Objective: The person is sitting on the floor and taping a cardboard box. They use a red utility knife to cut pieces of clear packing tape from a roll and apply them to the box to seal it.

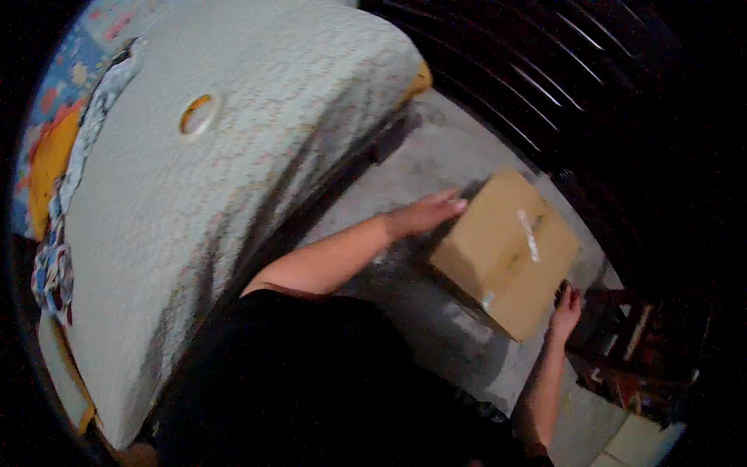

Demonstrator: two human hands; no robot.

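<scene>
A closed brown cardboard box (502, 253) is between my two hands, turned at an angle above the grey floor. A pale strip with marks lies across its top. On its left side, my left hand (428, 212) meets the edge with fingertips against the cardboard. Opposite, my right hand (566, 313) is at the right edge near the closest corner, fingers bent toward it. The undersides of the box and some of the fingers are hidden.
To the left, a bed with a pale patterned cover (264, 86) carries a roll of tape (201, 117) and bunched colourful cloth (56, 265). A dark slatted structure (537, 70) borders the floor (436, 144) at far right. A dark wooden rack (638, 342) stands near my right hand.
</scene>
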